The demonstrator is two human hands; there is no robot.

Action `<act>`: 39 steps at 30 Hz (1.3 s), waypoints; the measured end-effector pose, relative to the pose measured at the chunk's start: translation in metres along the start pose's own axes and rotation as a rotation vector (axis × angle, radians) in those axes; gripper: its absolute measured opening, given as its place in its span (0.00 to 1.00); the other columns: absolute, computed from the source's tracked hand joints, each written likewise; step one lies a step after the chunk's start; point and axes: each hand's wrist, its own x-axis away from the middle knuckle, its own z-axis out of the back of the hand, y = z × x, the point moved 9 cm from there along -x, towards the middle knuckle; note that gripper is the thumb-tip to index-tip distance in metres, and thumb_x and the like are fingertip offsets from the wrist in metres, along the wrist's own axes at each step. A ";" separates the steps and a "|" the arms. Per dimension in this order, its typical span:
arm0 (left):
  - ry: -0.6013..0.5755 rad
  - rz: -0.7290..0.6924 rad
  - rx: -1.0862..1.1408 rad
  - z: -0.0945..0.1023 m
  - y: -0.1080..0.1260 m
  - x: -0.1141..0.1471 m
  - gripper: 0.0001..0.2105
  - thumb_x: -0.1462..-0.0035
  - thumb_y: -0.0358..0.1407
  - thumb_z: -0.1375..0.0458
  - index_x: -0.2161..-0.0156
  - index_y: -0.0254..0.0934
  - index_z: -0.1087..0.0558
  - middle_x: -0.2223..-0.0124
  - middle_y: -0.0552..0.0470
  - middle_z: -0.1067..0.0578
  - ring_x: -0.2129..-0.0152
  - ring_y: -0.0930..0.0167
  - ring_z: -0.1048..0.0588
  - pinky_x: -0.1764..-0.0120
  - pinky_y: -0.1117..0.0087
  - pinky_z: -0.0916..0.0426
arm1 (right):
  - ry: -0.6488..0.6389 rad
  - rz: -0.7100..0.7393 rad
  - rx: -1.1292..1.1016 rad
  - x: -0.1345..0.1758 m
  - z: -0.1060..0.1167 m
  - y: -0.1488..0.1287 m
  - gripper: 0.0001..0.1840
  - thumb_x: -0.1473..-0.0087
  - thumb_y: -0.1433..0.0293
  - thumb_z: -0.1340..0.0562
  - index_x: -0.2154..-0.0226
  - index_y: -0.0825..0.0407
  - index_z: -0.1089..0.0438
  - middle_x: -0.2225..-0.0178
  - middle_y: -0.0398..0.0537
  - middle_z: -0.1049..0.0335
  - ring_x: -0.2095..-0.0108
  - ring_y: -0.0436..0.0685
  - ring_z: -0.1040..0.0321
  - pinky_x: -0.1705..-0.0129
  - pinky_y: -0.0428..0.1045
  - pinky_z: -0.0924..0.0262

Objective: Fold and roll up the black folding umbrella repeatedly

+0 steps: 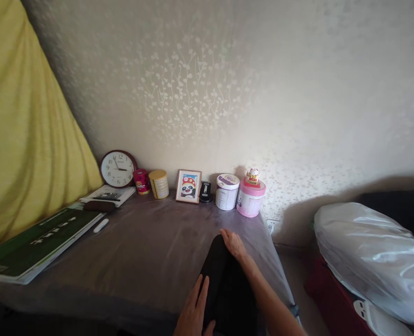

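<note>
A black, soft-looking item (224,284), perhaps folded cloth or a bag, stands slanted over the front right of the table. My right hand (234,243) is closed on its far upper corner. Lower down, my left hand (194,305) lies along its near left edge, fingers on the outside and thumb toward the inner side. Its lower end runs out of the picture, and the exact kind cannot be made out. The grey-covered table (147,252) extends to the left of both hands.
Along the wall are a clock (118,169), red tin (141,182), yellow tin (158,184), framed panda picture (188,186), white tub (227,192) and pink tub (250,200) topped by a cat figurine (252,176). A green book (42,240) lies left; a plastic-covered bundle (371,256) right.
</note>
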 end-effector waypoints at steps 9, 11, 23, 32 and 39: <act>0.021 -0.058 0.097 0.012 0.008 0.016 0.41 0.54 0.21 0.53 0.38 0.45 0.67 0.33 0.54 0.64 0.38 0.70 0.55 0.40 0.67 0.49 | 0.272 -0.271 -0.119 0.098 0.048 0.088 0.18 0.45 0.63 0.52 0.62 0.53 0.31 0.62 0.55 0.27 0.60 0.60 0.30 0.58 0.51 0.41; 0.033 -0.073 0.127 0.012 0.008 0.016 0.41 0.54 0.20 0.54 0.38 0.45 0.66 0.33 0.55 0.63 0.38 0.71 0.55 0.40 0.67 0.50 | 0.228 -0.325 -0.213 0.118 0.039 0.091 0.19 0.46 0.61 0.52 0.64 0.52 0.31 0.65 0.53 0.27 0.62 0.60 0.29 0.62 0.50 0.39; 0.094 -0.109 0.225 0.006 0.004 0.014 0.44 0.58 0.18 0.54 0.38 0.45 0.66 0.34 0.51 0.62 0.38 0.69 0.56 0.40 0.66 0.51 | 0.255 -0.407 -0.290 0.148 0.018 0.068 0.19 0.51 0.56 0.46 0.63 0.52 0.31 0.72 0.49 0.27 0.68 0.59 0.28 0.68 0.48 0.40; 0.066 -0.049 0.230 0.006 0.004 0.016 0.44 0.57 0.18 0.53 0.38 0.46 0.66 0.34 0.48 0.61 0.38 0.67 0.53 0.41 0.65 0.48 | 0.237 -0.265 -0.751 0.134 0.036 0.041 0.21 0.55 0.53 0.43 0.70 0.54 0.29 0.75 0.47 0.29 0.71 0.58 0.32 0.71 0.49 0.40; 0.069 -0.008 0.149 0.005 0.007 0.015 0.44 0.60 0.19 0.52 0.37 0.37 0.63 0.35 0.43 0.56 0.39 0.66 0.52 0.40 0.65 0.50 | 0.201 -0.184 -1.109 0.099 0.027 -0.019 0.22 0.55 0.53 0.40 0.65 0.54 0.32 0.76 0.44 0.31 0.75 0.54 0.35 0.73 0.47 0.42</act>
